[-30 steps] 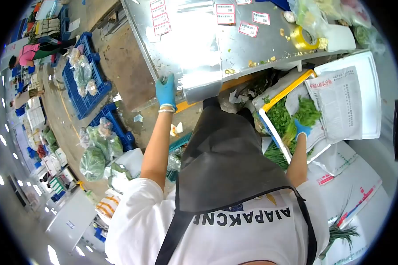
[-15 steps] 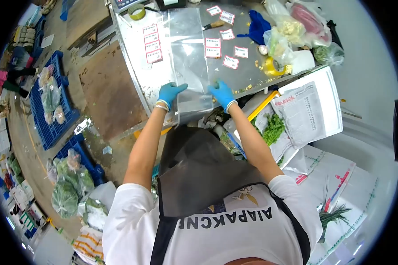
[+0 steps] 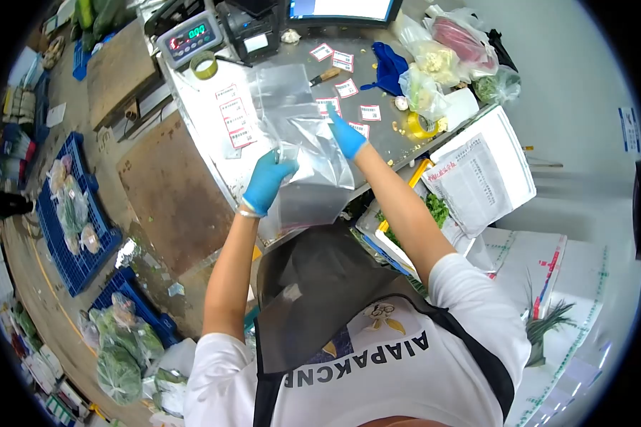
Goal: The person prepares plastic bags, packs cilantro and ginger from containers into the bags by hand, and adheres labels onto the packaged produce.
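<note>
Clear plastic bags [image 3: 303, 146] lie on the metal table [image 3: 292, 55] and hang over its front edge. My left hand [image 3: 267, 183], in a blue glove, is closed on the left side of the bag plastic. Also gloved in blue, my right hand [image 3: 347, 135] is at the bag's right side with its fingers stretched out. Barcode labels [image 3: 233, 114] lie left of the bags, and more labels [image 3: 369, 112] lie on their right. A knife with a wooden handle [image 3: 326, 76] rests behind my right hand.
A scale [image 3: 189, 41], green tape [image 3: 204, 65] and a screen [image 3: 342, 10] stand at the back. Right are a blue cloth [image 3: 389, 67], yellow tape [image 3: 421, 127], bagged produce [image 3: 434, 60] and an open foam box [image 3: 509, 160] with greens [image 3: 436, 208].
My right hand has left the greens in the box and come to the bags. My left hand has closed on the plastic, which is lifted and creased. The view has shifted toward the table's back.
</note>
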Demonstrator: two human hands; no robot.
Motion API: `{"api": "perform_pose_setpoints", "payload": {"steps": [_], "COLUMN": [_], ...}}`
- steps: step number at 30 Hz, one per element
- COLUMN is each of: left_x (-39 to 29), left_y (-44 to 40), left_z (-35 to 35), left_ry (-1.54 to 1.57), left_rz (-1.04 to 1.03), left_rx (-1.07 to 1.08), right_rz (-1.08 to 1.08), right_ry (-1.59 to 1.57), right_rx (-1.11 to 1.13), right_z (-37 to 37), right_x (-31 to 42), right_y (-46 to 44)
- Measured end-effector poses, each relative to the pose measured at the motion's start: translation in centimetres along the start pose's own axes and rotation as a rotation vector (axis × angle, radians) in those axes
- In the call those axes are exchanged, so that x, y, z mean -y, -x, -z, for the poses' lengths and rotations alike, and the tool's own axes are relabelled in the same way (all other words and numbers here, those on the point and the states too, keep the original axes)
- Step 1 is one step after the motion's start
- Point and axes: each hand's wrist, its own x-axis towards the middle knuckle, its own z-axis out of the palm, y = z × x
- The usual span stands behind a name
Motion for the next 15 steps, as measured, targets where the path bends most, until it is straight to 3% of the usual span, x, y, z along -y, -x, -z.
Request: {"api": "perform_pose_setpoints", "payload": {"steps": [1,4,5,7,9,10,11,12,14,15], "left_x": [-0.8,-3.6,-4.3,-6.2,-7.0,-7.3,-7.4,-7.0,-6.7,-6.4], "left_y": [0.4,2.8,3.5,5.4,5.9,5.8,5.4,4.7,1.6,-0.3], "left_z": [-0.3,-1.3,-1.4,-3.4,-5.4,-6.4,-7.5,-8.8,-12.1,-14.0], "left_ry": [-0.035,-0.096,-0.155,-0.089,-0.149,-0.138,-0.126,-0.11,-0.122,-0.126], "left_rz": [0.011,0.056,0.125,0.191,0.192,0.208,0.225,0.219,0.218,0.216], "left_rx": [0.015,0.09,0.16,0.178,0.175,0.196,0.213,0.207,0.182,0.167], "right_rz": [0.014,-0.061,-0.078,0.052,-0.107,0.093,0.409,0.701,0.343,0.353], "right_ry": [-0.083,-0.708,-0.376,-0.245,-0.685,-0.332,0.141,0.604,-0.5,-0.39], "right_rx": [-0.005,0.745,0.275,0.279,0.228,0.05,0.006,-0.192,-0.145,-0.138], "right_z": [-2.1,3.1,4.4,7.2,5.6,4.3,7.8,11.3,18.1,21.4], "right_x": [2.7,-3.7,-5.4,-10.2,-4.1,3.7,4.4,5.2,10.7,14.4], "right_y": [0.0,-11.1,-13.4,-19.4,-15.1,-7.8,-7.1,-6.3,-5.5,-2.9]}}
